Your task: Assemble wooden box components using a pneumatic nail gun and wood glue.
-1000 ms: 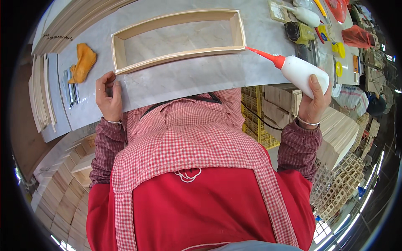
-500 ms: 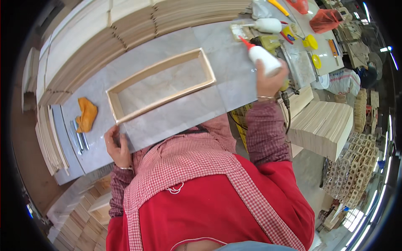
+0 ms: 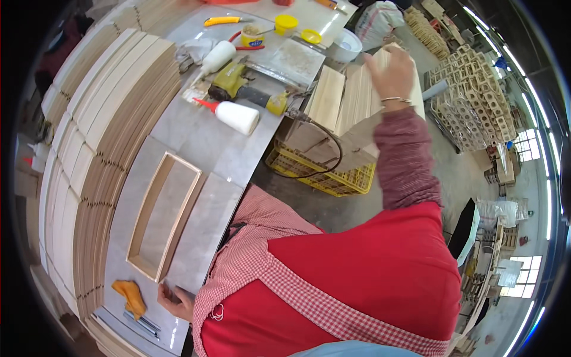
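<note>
A rectangular wooden frame (image 3: 191,204) lies on the grey tabletop. Just below its near corner rests my left hand (image 3: 176,301), fingers loosely bent and apart, with nothing visible in it. My right hand (image 3: 391,76) reaches over a stack of thin wooden boards (image 3: 358,98) right of the table. Its thumb and fingers are spread at the boards' far end; no lifted board shows, and the fingertips are partly hidden. A white squeeze bottle (image 3: 237,118) with a red nozzle lies on its side on the table, beside a yellow-green nail gun (image 3: 229,81).
Tall stacks of wooden strips (image 3: 113,113) line the table's far left side. An orange cloth (image 3: 129,298) lies near metal rods (image 3: 141,325). Another white bottle (image 3: 219,56), a yellow-handled knife (image 3: 221,21) and a yellow tub (image 3: 253,37) sit farther back. A black hose (image 3: 341,156) loops over a yellow crate (image 3: 351,180).
My right hand has put the red-nozzled bottle down and moved right to the board stack. The view has turned right. My left hand stays by the frame's corner.
</note>
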